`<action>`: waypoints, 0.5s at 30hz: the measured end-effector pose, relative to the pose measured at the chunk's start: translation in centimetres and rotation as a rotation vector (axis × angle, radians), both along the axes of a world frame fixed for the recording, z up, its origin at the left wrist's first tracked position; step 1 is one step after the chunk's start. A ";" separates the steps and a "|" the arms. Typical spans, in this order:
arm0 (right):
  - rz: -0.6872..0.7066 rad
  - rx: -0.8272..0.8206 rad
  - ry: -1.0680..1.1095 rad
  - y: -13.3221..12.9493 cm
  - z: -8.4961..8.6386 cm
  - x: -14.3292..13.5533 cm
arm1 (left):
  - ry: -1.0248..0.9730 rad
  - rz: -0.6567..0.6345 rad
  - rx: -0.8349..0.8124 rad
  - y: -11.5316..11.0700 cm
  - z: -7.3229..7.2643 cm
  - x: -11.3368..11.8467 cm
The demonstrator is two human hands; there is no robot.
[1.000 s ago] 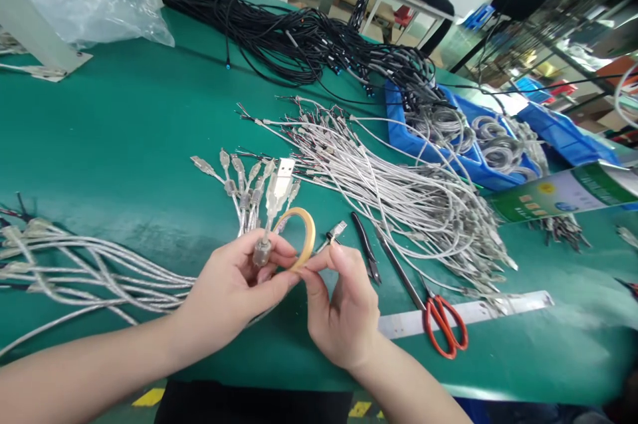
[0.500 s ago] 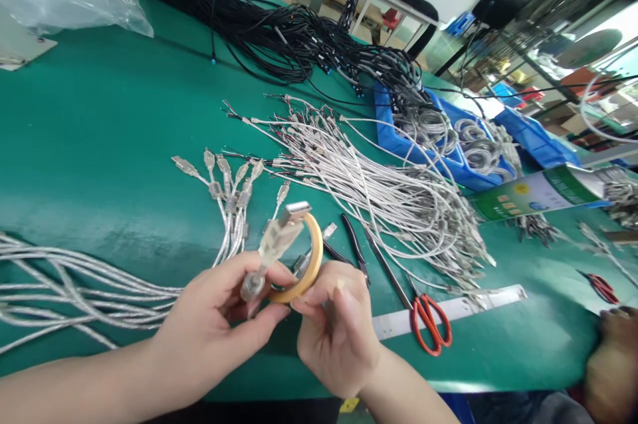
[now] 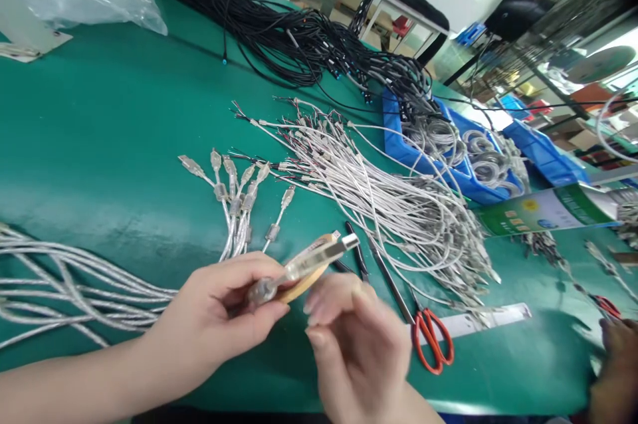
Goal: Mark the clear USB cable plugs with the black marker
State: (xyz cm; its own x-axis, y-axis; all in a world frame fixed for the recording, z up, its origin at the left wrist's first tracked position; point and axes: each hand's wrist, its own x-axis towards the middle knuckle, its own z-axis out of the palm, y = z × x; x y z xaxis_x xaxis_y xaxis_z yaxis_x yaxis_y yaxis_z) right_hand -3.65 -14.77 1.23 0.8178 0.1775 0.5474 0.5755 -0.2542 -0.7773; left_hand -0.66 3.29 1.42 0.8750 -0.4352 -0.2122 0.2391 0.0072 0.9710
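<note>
person at a green table (image 3: 124, 125), two bare hands at work near the front edge.

left hand (image 3: 224, 321): clamped on a usb plug (image 3: 319, 258) and a tape roll (image 3: 303, 286). metal tip of the plug points up and right, away from the fingers; clear bead (image 3: 262, 291) on its cable sits by the thumb. roll is seen nearly edge-on, just behind and under the plug.

right hand (image 3: 363, 344): raised, just right of the roll, apart from it. fingers curled, thumb near the fingertips; blurred, cannot tell whether they meet or pinch anything.

about the hands: a cluster of plugs (image 3: 232, 191) beyond the left hand, one lone plug (image 3: 288, 197) beside it. silver cables (image 3: 74, 278) lie left of the left wrist. red scissors (image 3: 432, 337) right of the right hand, lying across a ruler (image 3: 498, 321). pile of white cables (image 3: 399, 205) farther back, black cables (image 3: 279, 32) behind that.
</note>
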 end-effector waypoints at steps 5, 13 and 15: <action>0.241 0.481 0.406 0.1 -0.7 0.9 | 0.158 0.034 -0.128 -0.1 -0.1 0.9; -0.008 0.233 0.164 -0.2 -1.1 0.6 | 0.163 -0.003 -0.004 -0.4 -0.6 0.8; -0.055 0.124 0.039 -0.2 -1.0 0.5 | 0.185 -0.016 -0.029 -0.4 -0.5 0.6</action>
State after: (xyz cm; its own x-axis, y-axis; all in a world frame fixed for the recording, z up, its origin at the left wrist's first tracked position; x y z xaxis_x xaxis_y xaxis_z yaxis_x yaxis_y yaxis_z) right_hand -3.15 -14.93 0.21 0.8455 0.0648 0.5301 0.5321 -0.1855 -0.8261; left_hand -0.04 2.85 0.88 0.8152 -0.4569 -0.3559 0.4137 0.0292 0.9100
